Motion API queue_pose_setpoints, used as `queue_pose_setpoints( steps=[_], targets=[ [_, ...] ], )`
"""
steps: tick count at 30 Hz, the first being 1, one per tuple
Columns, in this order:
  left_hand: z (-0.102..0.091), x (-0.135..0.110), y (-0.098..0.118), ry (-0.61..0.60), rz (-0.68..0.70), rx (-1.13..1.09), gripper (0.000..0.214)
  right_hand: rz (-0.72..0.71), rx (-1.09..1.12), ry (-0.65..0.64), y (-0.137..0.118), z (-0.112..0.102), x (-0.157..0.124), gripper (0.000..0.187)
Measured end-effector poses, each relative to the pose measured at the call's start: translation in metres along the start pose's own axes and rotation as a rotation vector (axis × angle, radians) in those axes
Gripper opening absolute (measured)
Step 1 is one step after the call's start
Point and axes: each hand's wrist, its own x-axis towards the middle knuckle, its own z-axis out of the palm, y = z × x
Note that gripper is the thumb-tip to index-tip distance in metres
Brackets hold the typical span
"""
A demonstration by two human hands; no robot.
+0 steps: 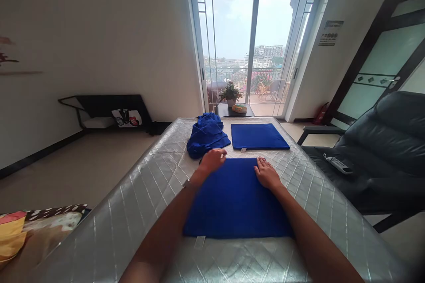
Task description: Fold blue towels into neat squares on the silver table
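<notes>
A flat blue cloth rectangle (232,205), like a cushion cover, lies in front of me with a white tag (199,242) at its near left edge. My right hand (267,174) rests flat on its far right part, fingers stretched out. At its far left corner is my left hand (213,161), fingers curled in; whatever is between them is hidden. Just beyond that hand lies a crumpled heap of blue cloth (207,135). Another flat blue cloth (260,136), also tagged, is at the far right.
Everything blue lies on a silver quilted mattress (139,199). To the right stands a black armchair (385,154) with a grey remote-like device (338,164) on its seat. Past the mattress are a small table (244,112) with a potted plant (230,93) and sliding glass doors (226,26).
</notes>
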Motion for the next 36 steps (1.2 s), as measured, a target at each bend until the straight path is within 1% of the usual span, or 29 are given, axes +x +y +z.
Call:
queue_pose_setpoints(
  steps=[1,3,4,5,6,7,9,10,12,14,18,20,21,22,24,31,36],
  targets=[
    [0.014,-0.003,0.020,-0.020,0.089,-0.017,0.028,0.001,-0.004,0.005,0.000,0.001,0.000,0.065],
    [0.047,-0.006,0.056,-0.045,0.348,-0.055,0.039,-0.014,-0.010,0.012,0.001,0.002,0.000,0.064],
    [0.065,-0.007,0.070,-0.047,0.429,-0.054,0.045,-0.024,-0.010,0.014,0.002,0.003,-0.001,0.063],
    [0.080,-0.007,0.081,-0.050,0.466,-0.050,0.051,-0.032,-0.008,0.016,0.003,0.003,-0.002,0.062],
    [0.094,-0.006,0.088,-0.056,0.463,-0.043,0.056,-0.036,-0.004,0.018,0.003,0.003,-0.002,0.061],
    [0.105,-0.005,0.091,-0.064,0.430,-0.034,0.060,-0.034,-0.001,0.021,0.003,0.002,-0.003,0.061],
    [0.117,-0.001,0.089,-0.079,0.333,-0.019,0.064,-0.022,0.001,0.027,0.003,0.002,-0.003,0.061],
    [0.118,0.000,0.083,-0.082,0.288,-0.010,0.064,-0.015,0.000,0.028,0.002,0.001,-0.003,0.062],
    [0.112,-0.001,0.063,-0.077,0.210,0.021,0.066,-0.004,-0.003,0.029,0.001,0.001,-0.003,0.064],
    [0.099,-0.007,0.033,-0.071,0.116,0.066,0.068,0.005,-0.003,0.030,-0.001,0.000,-0.002,0.064],
    [0.067,-0.029,-0.037,-0.062,-0.104,0.170,0.073,0.017,0.002,0.023,-0.001,0.001,-0.002,0.063],
    [0.055,-0.041,-0.064,-0.058,-0.176,0.185,0.077,0.022,0.007,0.019,-0.001,0.002,-0.001,0.063],
    [0.051,-0.046,-0.072,-0.058,-0.193,0.183,0.078,0.024,0.009,0.019,0.000,0.002,-0.001,0.063],
    [0.048,-0.050,-0.078,-0.058,-0.204,0.178,0.079,0.026,0.009,0.018,0.000,0.002,-0.001,0.063],
    [0.046,-0.054,-0.080,-0.055,-0.214,0.167,0.081,0.030,0.001,0.017,0.001,0.003,0.000,0.064],
    [0.047,-0.052,-0.071,-0.023,-0.208,0.109,0.087,0.032,-0.059,-0.002,0.002,0.000,0.000,0.064],
    [0.044,-0.056,-0.069,-0.030,-0.193,0.139,0.086,0.039,-0.094,-0.013,-0.001,-0.006,-0.001,0.064]
  ],
)
